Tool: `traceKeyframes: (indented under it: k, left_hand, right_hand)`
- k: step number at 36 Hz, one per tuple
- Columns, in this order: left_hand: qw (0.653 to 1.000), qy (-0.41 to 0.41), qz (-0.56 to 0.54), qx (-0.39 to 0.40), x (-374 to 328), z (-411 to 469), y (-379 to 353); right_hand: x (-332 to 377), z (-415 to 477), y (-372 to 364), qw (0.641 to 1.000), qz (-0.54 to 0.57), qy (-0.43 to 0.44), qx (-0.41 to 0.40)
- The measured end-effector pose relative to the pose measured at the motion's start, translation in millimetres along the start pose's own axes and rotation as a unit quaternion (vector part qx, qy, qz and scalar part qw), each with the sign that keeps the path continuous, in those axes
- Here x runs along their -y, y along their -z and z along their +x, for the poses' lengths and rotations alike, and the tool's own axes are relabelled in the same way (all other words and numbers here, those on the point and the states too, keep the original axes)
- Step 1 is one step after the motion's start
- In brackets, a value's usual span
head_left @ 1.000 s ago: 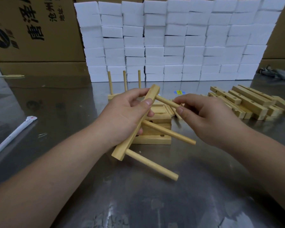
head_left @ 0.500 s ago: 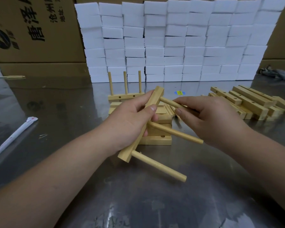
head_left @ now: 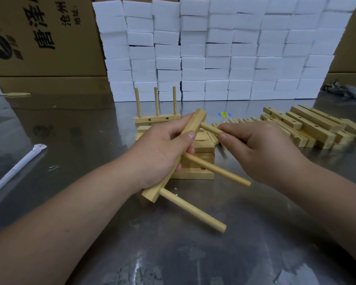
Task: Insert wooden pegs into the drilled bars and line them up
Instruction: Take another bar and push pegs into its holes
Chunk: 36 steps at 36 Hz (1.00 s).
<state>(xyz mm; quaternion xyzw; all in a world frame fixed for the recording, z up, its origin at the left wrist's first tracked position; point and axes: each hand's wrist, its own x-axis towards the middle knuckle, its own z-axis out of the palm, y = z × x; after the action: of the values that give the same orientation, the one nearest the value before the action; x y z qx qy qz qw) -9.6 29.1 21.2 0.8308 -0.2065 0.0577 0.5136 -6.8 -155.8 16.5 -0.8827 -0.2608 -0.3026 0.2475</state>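
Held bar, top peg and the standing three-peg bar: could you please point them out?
held bar [head_left: 196, 121]: head view, upper end.
top peg [head_left: 210, 128]: head view, shaft beside the bar.
standing three-peg bar [head_left: 158, 119]: head view, drilled front face.

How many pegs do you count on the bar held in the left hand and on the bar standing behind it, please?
Pegs on the held bar: 3, the top peg in the right hand
Pegs on the standing bar: 3
Total: 6
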Motion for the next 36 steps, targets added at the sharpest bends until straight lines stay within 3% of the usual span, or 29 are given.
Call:
traceKeyframes:
  k: [13,22,29,36]
  left_hand:
    - [1.000,-0.008,-0.012,0.008,3.8,1.5,4.5]
    - [1.000,-0.010,0.018,0.020,5.2,1.6,6.7]
    - [0.999,-0.011,0.026,0.023,6.2,1.9,6.6]
    - [1.000,-0.015,0.003,0.020,6.7,1.4,4.8]
  right_hand:
    - [-4.5,2.3,-0.5,0.970,0.208,-0.117,0.038]
    - [0.5,3.3,-4.2,0.873,0.407,-0.257,0.078]
    - [5.3,3.2,1.2,0.826,0.460,-0.304,0.120]
    - [5.0,6.2,3.7,0.817,0.464,-0.313,0.137]
